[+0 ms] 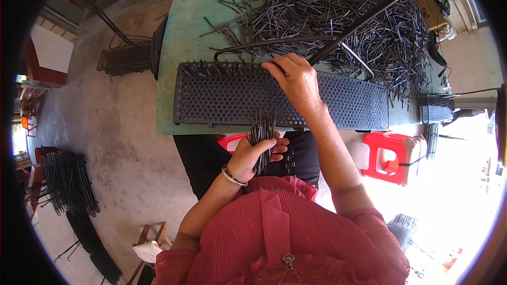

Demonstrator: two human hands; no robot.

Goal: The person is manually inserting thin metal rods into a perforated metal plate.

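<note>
A long black perforated panel (pixel 348 100) with rows of round holes lies along the near edge of the green table. Several short black strips (pixel 214 68) stick up from its far-left rows. My left hand (pixel 249 154) is wrapped round a bundle of thin black strips (pixel 262 142), held upright against the panel's near edge. Over the panel's far edge, at the end of the row of strips, my right hand (pixel 297 82) has its thumb and fingertips pressed together. What they pinch, if anything, is too small to make out.
A big heap of loose black strips (pixel 343 16) covers the far part of the table (pixel 190 21). A dark metal bar (pixel 380 8) slants across it. Red plastic stool (pixel 393 155) at right; stacked black wire racks (pixel 66 179) on the floor at left.
</note>
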